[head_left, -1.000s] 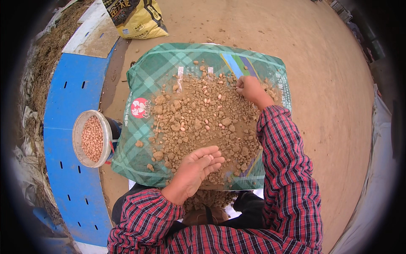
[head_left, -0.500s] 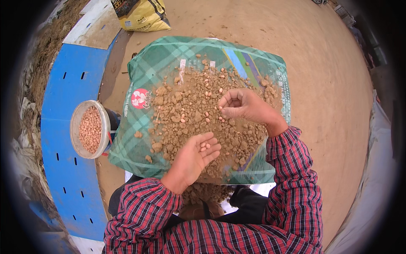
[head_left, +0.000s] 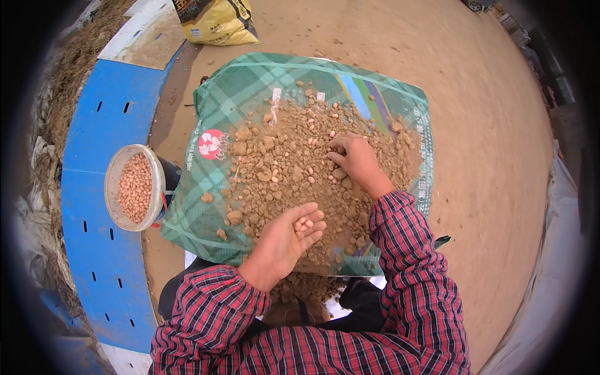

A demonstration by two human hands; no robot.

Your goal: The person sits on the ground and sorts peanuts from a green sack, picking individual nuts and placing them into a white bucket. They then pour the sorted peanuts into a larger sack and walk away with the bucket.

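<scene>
My left hand (head_left: 284,240) is turned palm up with its fingers curled, cupping several pinkish peanut kernels (head_left: 304,225) above the near part of the soil. To its upper right, my right hand (head_left: 357,161) reaches down to the clods, thumb and fingers bent together at the soil surface. What lies between those fingertips is hidden. Brown crumbly soil (head_left: 287,159) is heaped over a green plaid woven sack (head_left: 212,225). Loose peanut kernels (head_left: 311,179) are scattered through it, several close to my right hand.
Left of the sack stands a bucket (head_left: 153,215) with a pale rim, holding many peanut kernels (head_left: 134,187). Beyond it runs a blue panel (head_left: 103,206) with slots. A yellow and black bag (head_left: 228,25) sits at the far left on the brown ground (head_left: 487,156).
My right hand has moved right and down to the soil, away from its raised pinch. My left hand stays cupped around the peanut kernels, nearly in place. The view has shifted slightly.
</scene>
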